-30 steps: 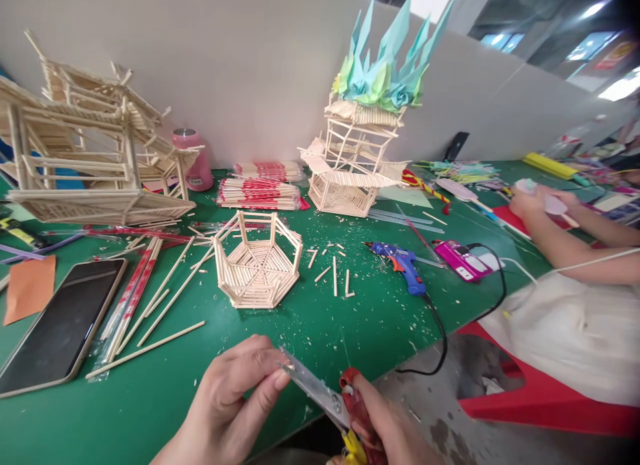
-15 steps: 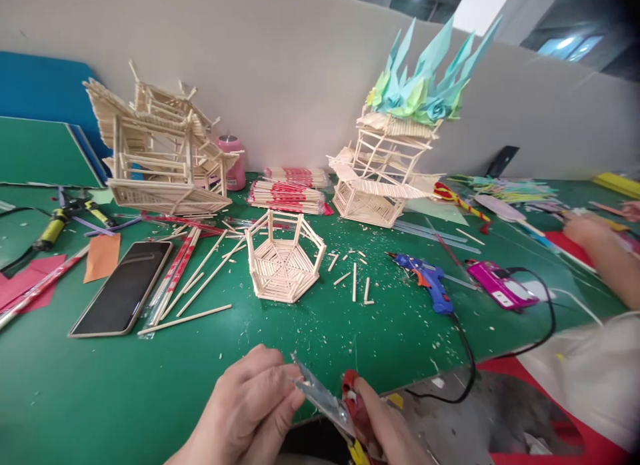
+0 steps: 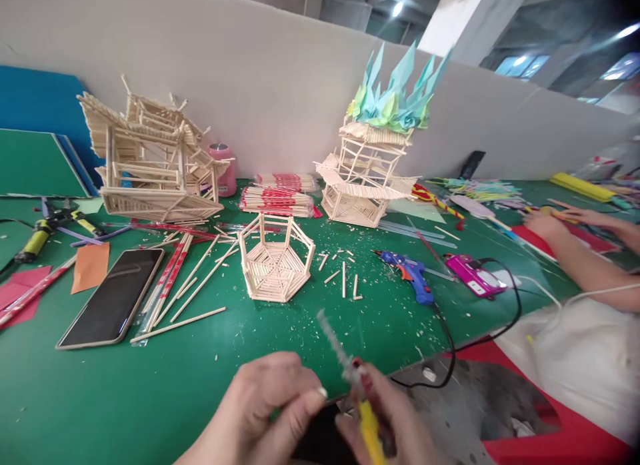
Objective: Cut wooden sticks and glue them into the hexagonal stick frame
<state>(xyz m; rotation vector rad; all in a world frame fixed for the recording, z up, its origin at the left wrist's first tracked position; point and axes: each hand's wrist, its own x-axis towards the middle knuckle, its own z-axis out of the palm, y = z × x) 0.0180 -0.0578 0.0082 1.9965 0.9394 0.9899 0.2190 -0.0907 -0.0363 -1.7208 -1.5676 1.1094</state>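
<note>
Head view, near side: right hand [image 3: 400, 412] curls round scissors [image 3: 354, 375]; left hand [image 3: 273, 402] pinches closed, contents unclear. Scissors slipping leftward could nick the left hand.

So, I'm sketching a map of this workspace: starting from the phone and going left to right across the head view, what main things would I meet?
Phone → open stick frame → scissors → magenta box → co-worker's nearer hand.

The near red-and-yellow-handled scissors [image 3: 349, 370] have metal blades; the polygonal wooden-stick frame [image 3: 277, 270] looks matt, the black rectangular phone [image 3: 114, 293] at left glossy, the green worktop [image 3: 175, 378] smooth.
</note>
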